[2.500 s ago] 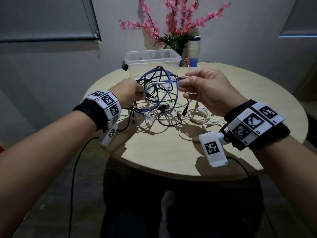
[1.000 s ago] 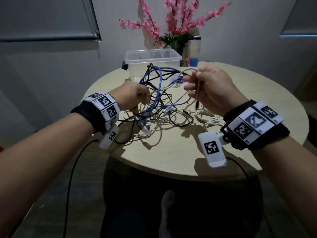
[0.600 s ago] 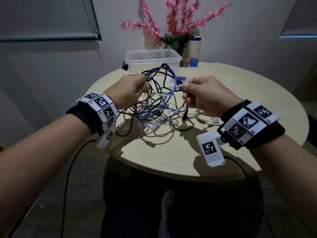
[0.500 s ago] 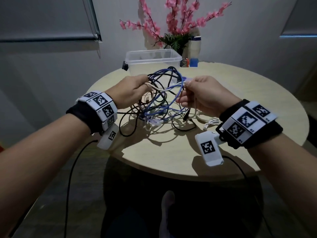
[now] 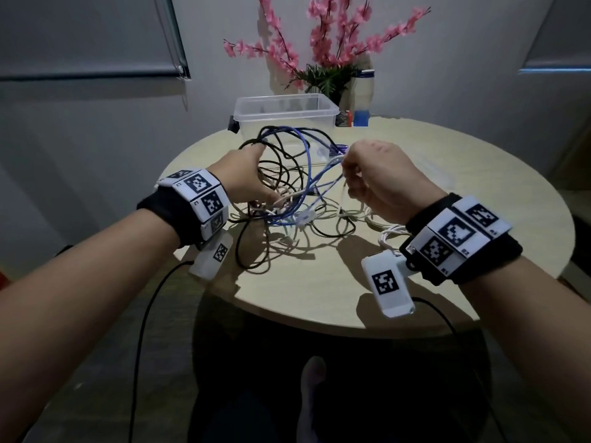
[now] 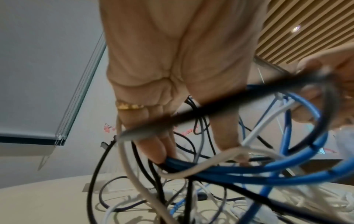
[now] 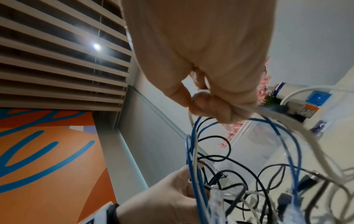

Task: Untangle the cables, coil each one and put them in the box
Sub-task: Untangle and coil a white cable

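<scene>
Overhead, one cable tangle (image 5: 287,187), two hands: left hand (image 5: 246,174) gripping strands, right hand (image 5: 380,174) pinching a white cable (image 7: 268,115).

One cable tangle (image 5: 297,199), one box (image 5: 284,118), two hands, one table (image 5: 447,187).

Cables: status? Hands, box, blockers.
Left hand grips tangle. Right hand pinches white cable. Box holds no cables; nothing coiled.
</scene>
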Action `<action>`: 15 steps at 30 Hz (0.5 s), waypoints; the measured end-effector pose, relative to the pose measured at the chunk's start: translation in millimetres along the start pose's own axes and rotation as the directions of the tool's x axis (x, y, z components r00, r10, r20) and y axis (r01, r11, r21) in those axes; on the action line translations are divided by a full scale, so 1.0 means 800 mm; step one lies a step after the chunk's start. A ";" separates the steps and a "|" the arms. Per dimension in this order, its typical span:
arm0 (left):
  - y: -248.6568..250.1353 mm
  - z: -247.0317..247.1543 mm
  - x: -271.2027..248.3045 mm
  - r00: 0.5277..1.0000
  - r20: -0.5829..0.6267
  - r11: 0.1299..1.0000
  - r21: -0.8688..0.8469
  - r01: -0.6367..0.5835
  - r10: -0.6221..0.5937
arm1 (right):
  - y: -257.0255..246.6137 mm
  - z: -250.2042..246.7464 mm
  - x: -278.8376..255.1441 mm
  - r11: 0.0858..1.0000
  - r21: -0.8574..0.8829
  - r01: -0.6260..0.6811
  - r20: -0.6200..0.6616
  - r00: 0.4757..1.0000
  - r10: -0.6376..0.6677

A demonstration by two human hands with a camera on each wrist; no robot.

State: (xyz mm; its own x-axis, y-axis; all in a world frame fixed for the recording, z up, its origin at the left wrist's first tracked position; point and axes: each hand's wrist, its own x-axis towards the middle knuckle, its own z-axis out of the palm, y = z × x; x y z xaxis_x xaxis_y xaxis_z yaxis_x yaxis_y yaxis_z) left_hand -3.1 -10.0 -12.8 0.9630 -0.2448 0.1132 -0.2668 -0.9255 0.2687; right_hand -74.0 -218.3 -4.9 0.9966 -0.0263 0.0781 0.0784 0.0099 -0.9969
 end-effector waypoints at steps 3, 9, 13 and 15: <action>0.002 0.005 0.001 0.998 0.053 1.000 -0.008 0.020 -0.019 | 0.006 -0.005 -0.003 0.979 -0.195 -0.052 0.108 0.991 0.074; -0.009 0.013 0.008 0.996 0.080 0.992 -0.112 0.053 -0.044 | 0.009 -0.012 -0.002 0.972 -0.235 -0.013 0.121 0.992 0.043; -0.016 0.018 0.014 0.993 0.012 0.967 -0.225 0.119 -0.120 | -0.004 -0.020 -0.002 0.996 0.010 0.084 0.122 0.989 -0.084; -0.019 0.019 0.017 0.985 0.006 0.940 -0.298 0.168 -0.174 | -0.010 -0.020 -0.004 0.981 0.136 0.135 0.139 0.978 -0.154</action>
State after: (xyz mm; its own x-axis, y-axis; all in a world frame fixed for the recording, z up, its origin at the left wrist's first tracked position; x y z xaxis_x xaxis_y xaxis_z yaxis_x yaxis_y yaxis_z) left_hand 14.5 -3.5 -30.3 0.9950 -0.0814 0.0587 -0.1003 -0.8246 0.5567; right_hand -78.1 -234.5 2.7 0.9664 0.1114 0.2317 0.2153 0.1419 -0.9662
